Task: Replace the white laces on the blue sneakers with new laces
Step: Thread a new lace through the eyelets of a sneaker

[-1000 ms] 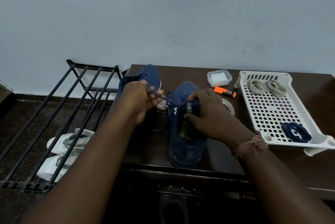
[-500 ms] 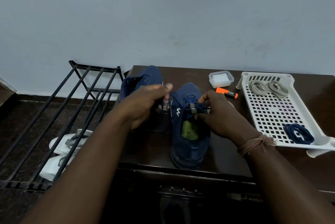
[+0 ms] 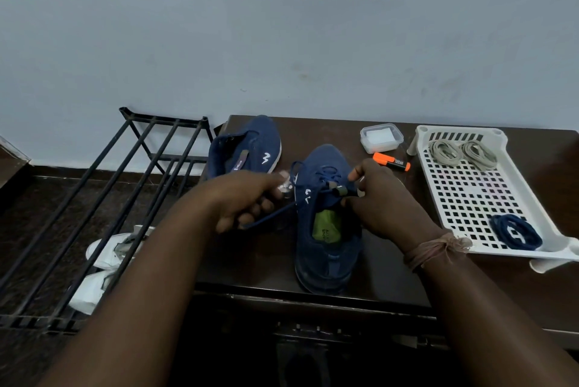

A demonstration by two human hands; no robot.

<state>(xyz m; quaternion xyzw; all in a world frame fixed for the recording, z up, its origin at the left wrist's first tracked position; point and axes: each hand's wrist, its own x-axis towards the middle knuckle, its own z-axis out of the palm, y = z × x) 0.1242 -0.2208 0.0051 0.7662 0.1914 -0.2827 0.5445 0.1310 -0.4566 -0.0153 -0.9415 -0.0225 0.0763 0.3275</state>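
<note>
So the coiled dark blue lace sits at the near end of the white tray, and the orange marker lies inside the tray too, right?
Not quite. The head view shows the orange marker on the table, left of the white tray. The coiled dark blue lace does sit at its near end.

Bare tabletop [image 3: 385, 267] lies between the near sneaker [image 3: 327, 249] and the white tray [image 3: 470, 198] on my right. The far sneaker [image 3: 247, 148] blocks the back left corner. A lidded container [image 3: 380, 137] and an orange marker [image 3: 391, 162] crowd the gap behind the near sneaker.
</note>
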